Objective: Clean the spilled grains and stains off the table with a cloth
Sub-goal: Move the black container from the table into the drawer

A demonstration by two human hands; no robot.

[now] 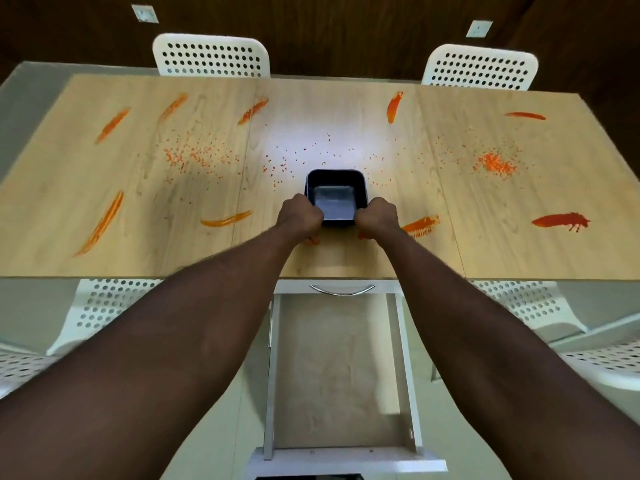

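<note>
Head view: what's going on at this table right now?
A person grips a black tray with the left hand and the right hand, near the middle of the wooden table. Orange grains lie scattered and orange-red stains streak the surface, uncleaned. No cloth is in view. The drawer below stands open.

The tub (335, 199) sits mid-table (346, 109) near the front edge, with the left hand (300, 216) and right hand (378, 218) holding its near corners. Grains (495, 162) lie behind it and off to both sides, and smears (559, 220) are dotted all round. Two chairs (211, 55) stand behind the table, and an open drawer (339, 375) is below its front edge.
</note>
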